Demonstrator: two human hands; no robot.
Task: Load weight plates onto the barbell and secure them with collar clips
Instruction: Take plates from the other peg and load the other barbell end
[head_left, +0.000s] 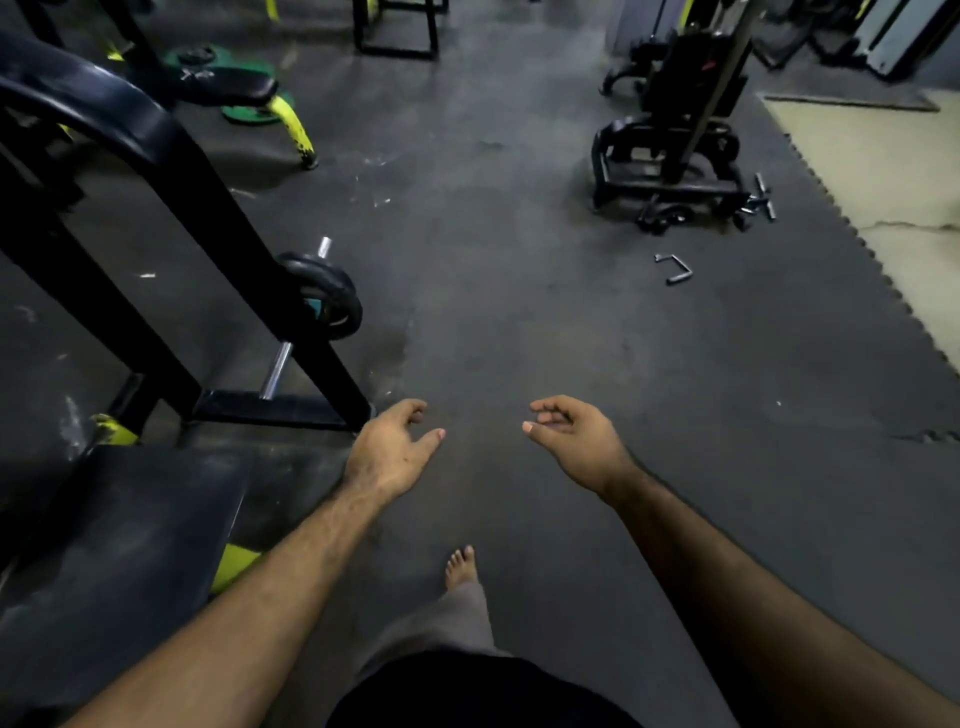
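Note:
Black weight plates (324, 293) sit on a chrome barbell (276, 370) that rests low behind the black rack leg at the left; its bare tip (324, 246) pokes out beyond the plates. Green plates (244, 91) lie on the floor far back left under a bench. My left hand (387, 449) hangs over the dark floor just right of the rack's foot, fingers loosely curled and holding nothing. My right hand (571, 441) mirrors it a little to the right, fingers apart and empty. No collar clip is visible.
A black rack frame (208, 223) with yellow feet and a padded bench (114, 545) fill the left side. A cable machine base (670, 156) stands back right with small metal handles (674, 267) beside it. My bare foot (461, 566) is on the rubber mat (675, 415).

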